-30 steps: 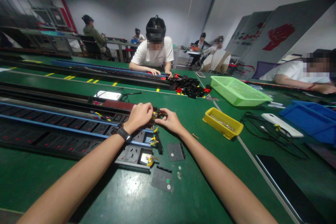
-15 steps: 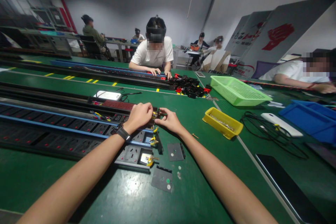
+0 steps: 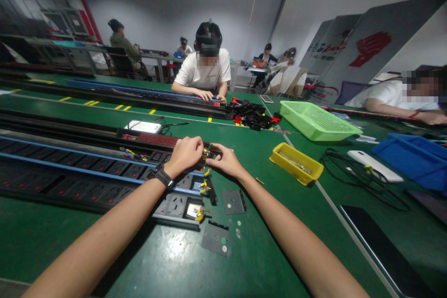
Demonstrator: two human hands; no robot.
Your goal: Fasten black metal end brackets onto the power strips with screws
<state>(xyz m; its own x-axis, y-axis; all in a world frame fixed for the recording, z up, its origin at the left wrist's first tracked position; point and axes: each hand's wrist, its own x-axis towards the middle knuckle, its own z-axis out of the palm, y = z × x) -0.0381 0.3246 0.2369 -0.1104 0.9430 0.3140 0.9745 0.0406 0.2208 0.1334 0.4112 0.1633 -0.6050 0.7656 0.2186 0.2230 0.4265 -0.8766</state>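
Observation:
My left hand (image 3: 186, 154), a black watch on its wrist, is closed over the right end of a long black power strip (image 3: 153, 142). My right hand (image 3: 225, 160) pinches at that same end from the other side, fingertips together on a small part I cannot make out. Nearer me lie more long strips with blue edges (image 3: 87, 167), their open ends showing yellow wire terminals (image 3: 201, 189). Two flat black end plates (image 3: 233, 201) lie on the green table (image 3: 167, 260) below my right hand.
A yellow tray (image 3: 296, 163) and a green basket (image 3: 316, 122) stand to the right, then a blue bin (image 3: 415, 158), a black cable and a white device (image 3: 375, 166). A person in white (image 3: 206, 71) works across the table beside a heap of black and red parts (image 3: 253, 116).
My hands have barely moved; my right fingers have shifted slightly at the strip's end. The person opposite has moved their hands a little.

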